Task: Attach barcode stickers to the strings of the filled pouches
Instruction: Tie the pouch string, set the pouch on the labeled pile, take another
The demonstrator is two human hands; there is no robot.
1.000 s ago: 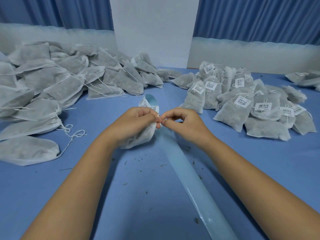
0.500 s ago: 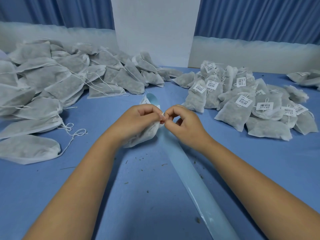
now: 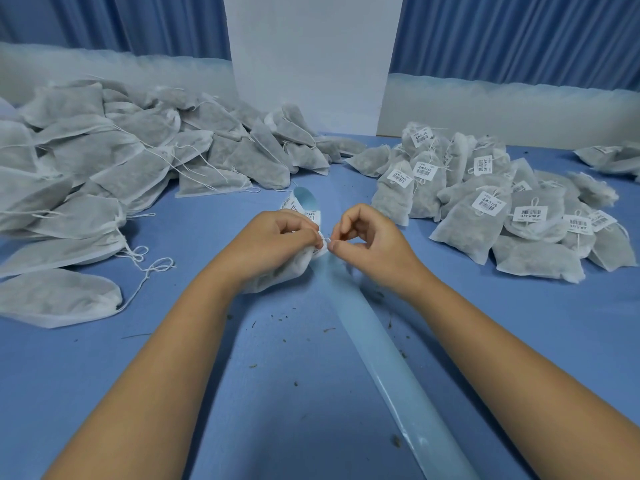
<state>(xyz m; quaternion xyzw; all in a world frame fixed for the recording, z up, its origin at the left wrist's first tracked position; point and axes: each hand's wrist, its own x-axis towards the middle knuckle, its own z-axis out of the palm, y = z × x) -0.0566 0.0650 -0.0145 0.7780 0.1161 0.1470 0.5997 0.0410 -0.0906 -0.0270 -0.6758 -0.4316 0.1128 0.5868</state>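
Left grip (image 3: 277, 244): curled round a filled pouch (image 3: 273, 277) at the counter's (image 3: 104, 393) centre, steadying its neck.
Right grip (image 3: 372, 245): thumb and forefinger pinch the barcode sticker (image 3: 318, 250) there, likely folding it over a string too fine to see.
Backing strip (image 3: 381, 358): runs from near edge to centre, within reach.
Piles: unlabelled pouches (image 3: 104, 174) at left edge, labelled pouches (image 3: 485, 209) right, apparently separating waiting from done.

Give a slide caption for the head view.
Left hand holding a pouch, right hand pinching a barcode sticker against it; unlabeled pouches left, labeled pouches right.
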